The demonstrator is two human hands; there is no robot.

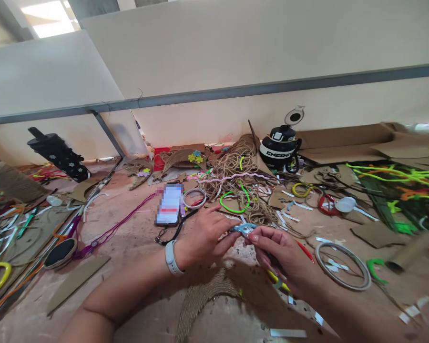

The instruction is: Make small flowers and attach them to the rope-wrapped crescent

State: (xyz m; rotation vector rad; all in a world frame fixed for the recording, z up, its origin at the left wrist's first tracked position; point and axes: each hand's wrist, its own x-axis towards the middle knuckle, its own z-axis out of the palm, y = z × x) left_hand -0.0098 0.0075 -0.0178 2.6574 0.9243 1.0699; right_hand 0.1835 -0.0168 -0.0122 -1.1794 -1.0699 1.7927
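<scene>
My left hand (203,238), with a white band on its wrist, pinches one end of a small light-blue piece (243,229). My right hand (280,255) pinches the other end of the same piece, its fingers curled; a yellow and red strip (279,282) runs under that hand. Both hands meet just above a jute-wrapped cardboard shape (207,295) lying on the worktop in front of me. A phone (169,204) lies just beyond my left hand.
A tangle of jute cord (236,174) with green loops lies behind the hands, a black bottle (279,147) beyond it. A metal ring (343,266) sits at right, pipe cleaners (403,183) far right, cardboard scraps and strips all around. A partition wall bounds the back.
</scene>
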